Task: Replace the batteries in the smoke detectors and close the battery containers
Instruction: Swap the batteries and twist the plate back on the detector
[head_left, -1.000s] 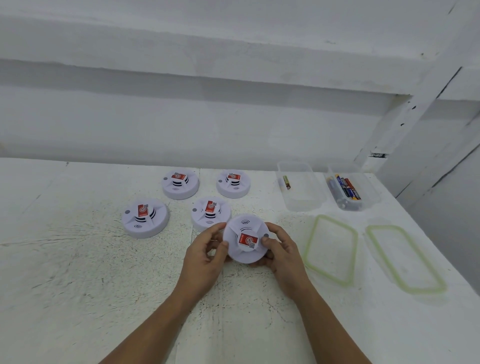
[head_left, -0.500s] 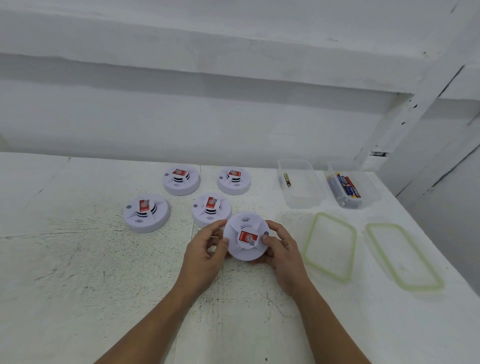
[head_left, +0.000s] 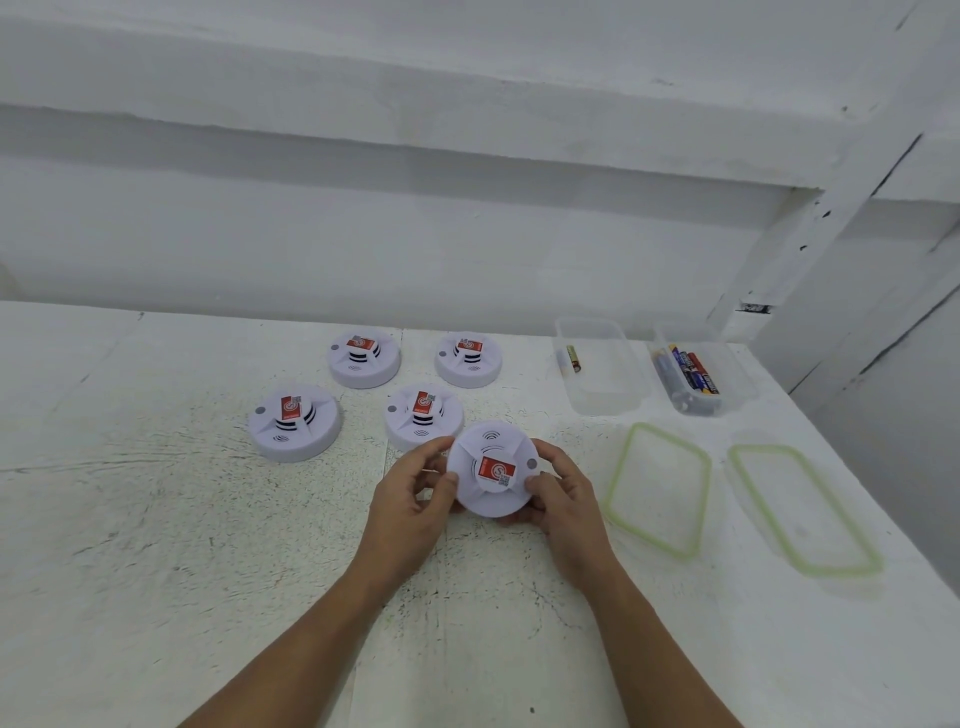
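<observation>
Two hands grip one smoke detector (head_left: 493, 470) between them: the left hand (head_left: 415, 499) curls around its left rim and the right hand (head_left: 563, 499) around its right. Four more detectors (head_left: 423, 415) sit on the table (head_left: 156, 519) behind it, leftward. Two open battery containers (head_left: 605, 400) and two green-rimmed lids (head_left: 655, 493) lie to its right.
</observation>
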